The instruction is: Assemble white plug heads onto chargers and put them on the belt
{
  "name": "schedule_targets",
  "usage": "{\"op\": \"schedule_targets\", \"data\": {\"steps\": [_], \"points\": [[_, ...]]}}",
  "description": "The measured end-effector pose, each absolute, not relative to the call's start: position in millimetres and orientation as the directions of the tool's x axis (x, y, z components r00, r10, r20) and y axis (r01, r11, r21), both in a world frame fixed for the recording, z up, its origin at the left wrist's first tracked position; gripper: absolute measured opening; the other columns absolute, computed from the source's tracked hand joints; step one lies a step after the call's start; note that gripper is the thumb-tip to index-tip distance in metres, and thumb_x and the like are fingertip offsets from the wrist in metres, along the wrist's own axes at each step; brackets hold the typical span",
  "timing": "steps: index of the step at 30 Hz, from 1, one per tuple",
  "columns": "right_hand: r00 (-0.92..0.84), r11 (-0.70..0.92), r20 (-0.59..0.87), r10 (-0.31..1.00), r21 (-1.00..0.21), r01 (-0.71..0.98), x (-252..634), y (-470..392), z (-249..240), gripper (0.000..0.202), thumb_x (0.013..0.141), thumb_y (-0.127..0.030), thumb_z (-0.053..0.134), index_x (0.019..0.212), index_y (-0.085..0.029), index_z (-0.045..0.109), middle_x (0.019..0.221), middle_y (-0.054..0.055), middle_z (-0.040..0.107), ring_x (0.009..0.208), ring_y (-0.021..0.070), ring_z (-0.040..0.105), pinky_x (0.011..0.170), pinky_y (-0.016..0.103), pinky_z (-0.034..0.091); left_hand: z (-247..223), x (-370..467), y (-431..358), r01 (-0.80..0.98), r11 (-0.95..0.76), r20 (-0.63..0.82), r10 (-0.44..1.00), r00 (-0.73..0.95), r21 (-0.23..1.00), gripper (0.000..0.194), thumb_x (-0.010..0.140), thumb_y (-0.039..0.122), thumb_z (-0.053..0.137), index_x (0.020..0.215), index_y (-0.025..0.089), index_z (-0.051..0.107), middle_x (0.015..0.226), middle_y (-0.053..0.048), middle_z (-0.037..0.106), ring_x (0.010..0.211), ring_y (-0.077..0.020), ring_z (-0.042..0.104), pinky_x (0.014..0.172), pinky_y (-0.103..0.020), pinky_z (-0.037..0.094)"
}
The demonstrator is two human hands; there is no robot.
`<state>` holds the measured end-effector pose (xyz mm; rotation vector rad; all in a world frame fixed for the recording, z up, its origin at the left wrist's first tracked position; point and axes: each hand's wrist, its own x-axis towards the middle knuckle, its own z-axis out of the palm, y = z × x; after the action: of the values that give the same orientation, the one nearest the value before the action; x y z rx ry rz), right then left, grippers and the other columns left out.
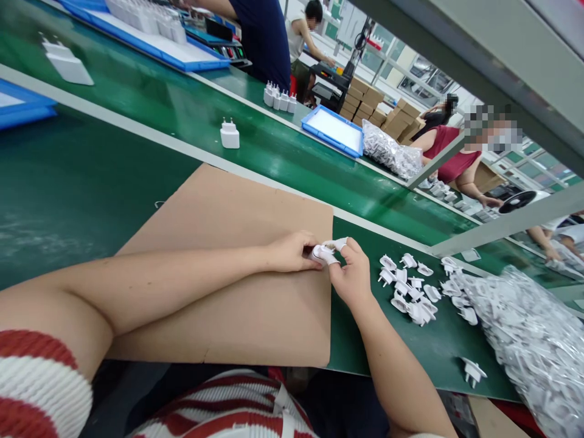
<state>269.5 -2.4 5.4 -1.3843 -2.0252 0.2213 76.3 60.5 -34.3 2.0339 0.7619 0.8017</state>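
Near the right edge of a brown cardboard sheet [219, 213], my two hands meet around a small white plastic part [323, 254]. My left hand [294, 250] has its fingers closed on the part's left side. My right hand [351, 271], with white covers on its thumb and finger, pinches at the part's right side. Fingers hide much of the part's shape. To the right of my right hand, several loose white plug pieces [401, 280] lie on the green table [360, 237]. One more plug piece [473, 371] lies nearer the front edge.
A clear bag of white pieces [538, 340] fills the right side. Beyond a pale rail, a green conveyor [182, 128] carries white chargers [229, 134]. Blue trays [335, 131] stand behind. A slanted metal post [502, 225] crosses at right. Other people work across the line.
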Motion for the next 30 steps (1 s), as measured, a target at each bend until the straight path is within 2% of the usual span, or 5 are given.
{"op": "schedule_targets", "data": {"steps": [6, 17, 21, 26, 30], "points": [[-0.29, 0.442, 0.439, 0.85, -0.299, 0.846, 271.4, 1.4, 7.3, 0.013, 0.077, -0.011, 0.059, 0.072, -0.023, 0.06, 0.08, 0.004, 0.051, 0.077, 0.0216, 0.052, 0.072, 0.034, 0.044, -37.0, 77.2, 62.1, 0.222, -0.498, 0.27, 0.733, 0.625, 0.839, 0.028, 0.081, 0.046, 0.08, 0.083, 0.019, 0.072, 0.086, -0.004, 0.069, 0.085, -0.0227, 0.064, 0.075, -0.033, 0.048], [-0.286, 0.382, 0.324, 0.902, -0.289, 0.878, 268.5, 6.3, 19.0, 0.021, 0.071, -0.007, 0.058, 0.08, -0.022, 0.069, 0.079, 0.003, 0.052, 0.074, 0.0203, 0.052, 0.066, 0.032, 0.04, -38.5, 77.7, 58.7, 0.247, -0.508, 0.282, 0.75, 0.599, 0.826, 0.028, 0.082, 0.045, 0.079, 0.088, 0.018, 0.072, 0.087, -0.005, 0.068, 0.086, -0.0232, 0.063, 0.075, -0.033, 0.047], [-0.259, 0.387, 0.352, 0.899, -0.365, 0.847, 271.9, 7.0, 11.4, 0.024, 0.073, -0.009, 0.057, 0.086, -0.021, 0.073, 0.083, 0.003, 0.056, 0.076, 0.0203, 0.056, 0.067, 0.032, 0.043, -37.9, 71.4, 63.4, 0.236, -0.51, 0.25, 0.711, 0.658, 0.827, 0.028, 0.079, 0.037, 0.077, 0.098, 0.017, 0.072, 0.094, -0.006, 0.069, 0.091, -0.0239, 0.064, 0.08, -0.034, 0.05], [-0.217, 0.484, 0.51, 0.832, -0.476, 0.734, 276.2, 7.5, -4.4, 0.021, 0.082, -0.018, 0.06, 0.095, -0.023, 0.076, 0.081, 0.003, 0.058, 0.081, 0.0223, 0.06, 0.072, 0.034, 0.049, -36.4, 68.8, 65.2, 0.135, -0.503, 0.285, 0.669, 0.686, 0.854, 0.058, 0.075, 0.033, 0.082, 0.127, 0.016, 0.065, 0.113, -0.009, 0.067, 0.098, -0.0226, 0.065, 0.087, -0.033, 0.052], [-0.15, 0.482, 0.542, 0.827, -0.546, 0.685, 276.3, 9.4, -14.8, 0.019, 0.084, -0.027, 0.065, 0.098, -0.024, 0.077, 0.083, 0.003, 0.06, 0.08, 0.0221, 0.062, 0.072, 0.034, 0.051, -37.8, 75.8, 62.1, 0.199, -0.622, 0.365, 0.656, 0.661, 0.757, 0.031, 0.09, 0.043, 0.077, 0.105, 0.017, 0.07, 0.097, -0.006, 0.07, 0.092, -0.0214, 0.065, 0.088, -0.033, 0.049]]}}
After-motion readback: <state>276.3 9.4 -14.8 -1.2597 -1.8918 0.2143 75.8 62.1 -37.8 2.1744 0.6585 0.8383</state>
